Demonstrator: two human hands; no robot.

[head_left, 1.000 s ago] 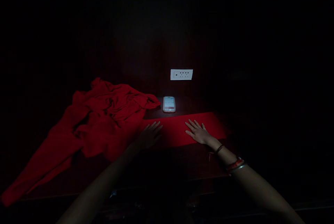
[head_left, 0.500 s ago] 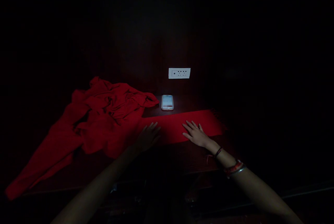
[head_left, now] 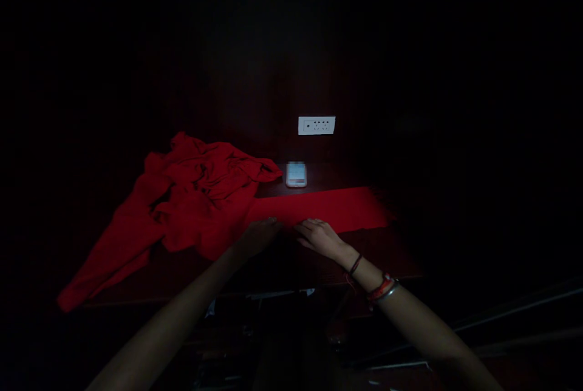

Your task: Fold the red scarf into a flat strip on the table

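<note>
A red garment [head_left: 204,190] lies rumpled on the left of the dark table, with one part reaching toward the front left. From it a flat, smooth red strip [head_left: 337,206] stretches to the right. At the near edge of this strip, my left hand [head_left: 260,237] is closed on the cloth, its fingers bunched and mostly in shadow. Close to its right, my right hand [head_left: 319,237] has bent fingers on the same edge, with the thumb on the near side. Dark shade hides the cloth between the two hands.
A lit phone [head_left: 296,174] lies just behind the strip. Beyond it, a white socket plate [head_left: 317,125] is set in the dark wall. The table's front edge runs below my wrists, with dim, unclear items underneath.
Both hands lay flat with spread fingers; now the fingers are drawn in at the strip's near edge. My right hand has moved left, nearer my left hand. The view has shifted slightly.
</note>
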